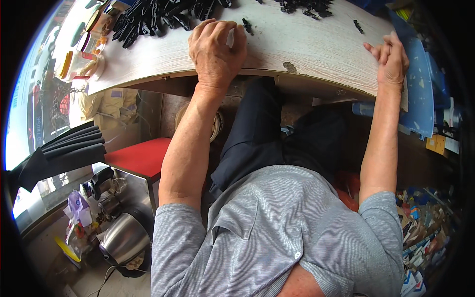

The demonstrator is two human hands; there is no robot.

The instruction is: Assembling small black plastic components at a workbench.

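My left hand (pixel 216 52) is at the near edge of the whitish wood-grain table (pixel 307 42), its fingers curled and its thumb bent round toward them. The fingertips are hidden, so I cannot make out what they hold. Just beyond it lies a heap of long black plastic parts (pixel 148 21), and right of it a single small black piece (pixel 248 26). At the table's right end, my right hand (pixel 392 59) has its fingers loosely bent and apart, with nothing seen in them. Another small black piece (pixel 358 26) lies beyond and left of it.
More small black pieces (pixel 308 7) lie at the far edge. Lidded jars (pixel 85 64) stand at the table's left end. A blue plastic container (pixel 418 89) is beside its right end. Below left are a red-topped cabinet (pixel 141 156) and a steel kettle (pixel 124 240).
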